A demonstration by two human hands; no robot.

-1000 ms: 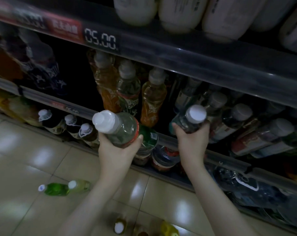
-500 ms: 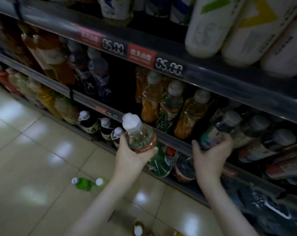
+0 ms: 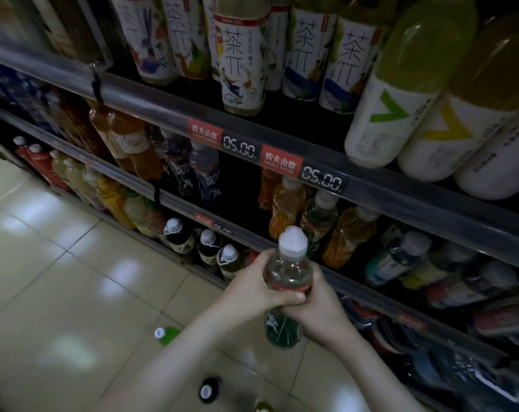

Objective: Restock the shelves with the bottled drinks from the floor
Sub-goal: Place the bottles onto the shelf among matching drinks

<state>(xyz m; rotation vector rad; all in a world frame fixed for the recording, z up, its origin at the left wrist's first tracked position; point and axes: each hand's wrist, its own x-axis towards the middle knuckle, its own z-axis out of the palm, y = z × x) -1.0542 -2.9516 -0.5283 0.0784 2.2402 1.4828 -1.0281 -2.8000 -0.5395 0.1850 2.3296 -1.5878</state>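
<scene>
Store aisle, tiled floor (image 3: 59,278) beside stocked shelving. Both hands wrap one white-capped, green-labelled bottle (image 3: 288,272), held upright: the left hand (image 3: 252,289) is curled round its shoulder and the right hand (image 3: 322,310) clasps its waist. The bottle is in front of the lower shelf rail (image 3: 380,301) (not yet on a shelf). Behind it stand orange drinks (image 3: 285,209); above, a price tag (image 3: 320,179) reads 05.00. A green bottle (image 3: 167,336) and a dark bottle (image 3: 209,389) lie on the floor.
</scene>
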